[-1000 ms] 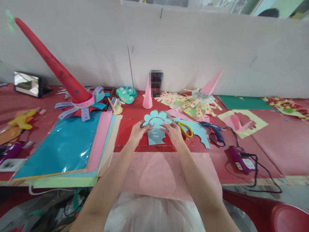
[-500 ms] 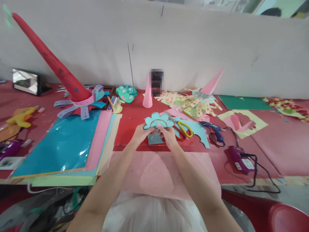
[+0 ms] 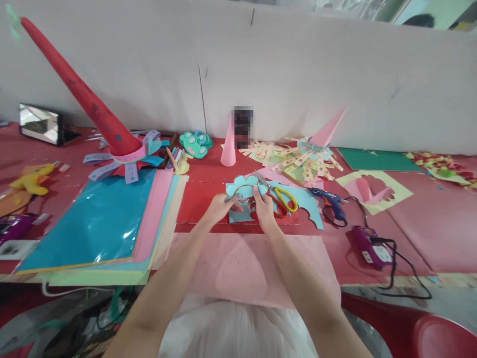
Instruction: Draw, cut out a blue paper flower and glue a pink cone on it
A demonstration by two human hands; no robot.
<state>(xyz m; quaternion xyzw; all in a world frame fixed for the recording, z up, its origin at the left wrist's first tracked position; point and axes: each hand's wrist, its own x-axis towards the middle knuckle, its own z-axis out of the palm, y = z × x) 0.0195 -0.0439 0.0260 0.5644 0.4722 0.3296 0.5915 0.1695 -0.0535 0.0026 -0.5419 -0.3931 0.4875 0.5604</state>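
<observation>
Between my two hands is a light-blue paper flower cutout (image 3: 241, 183) with a scalloped edge and a drawn curved line. My left hand (image 3: 220, 208) grips its lower left edge, and my right hand (image 3: 262, 203) pinches its right side with the thumb on top. Just right of the cutout lie yellow-handled scissors (image 3: 286, 199), with red-handled scissors (image 3: 278, 208) beside them. Under and beside these are light-blue paper scraps (image 3: 311, 204) with curved cut edges. A red sheet (image 3: 197, 204) lies beneath my hands, and a pink sheet (image 3: 238, 263) is nearer to me.
Left are a blue plastic-wrapped paper pack (image 3: 93, 223) and a tall red cone hat (image 3: 82, 99). A pink cone (image 3: 228, 149) stands behind. Right are a glue gun (image 3: 330, 201), a purple power strip (image 3: 372, 247) with a black cable, and another pink cone hat (image 3: 328, 129).
The flower cutout has tilted and shifted slightly right. My right thumb has moved up onto its face, and my left hand has moved slightly right along with it.
</observation>
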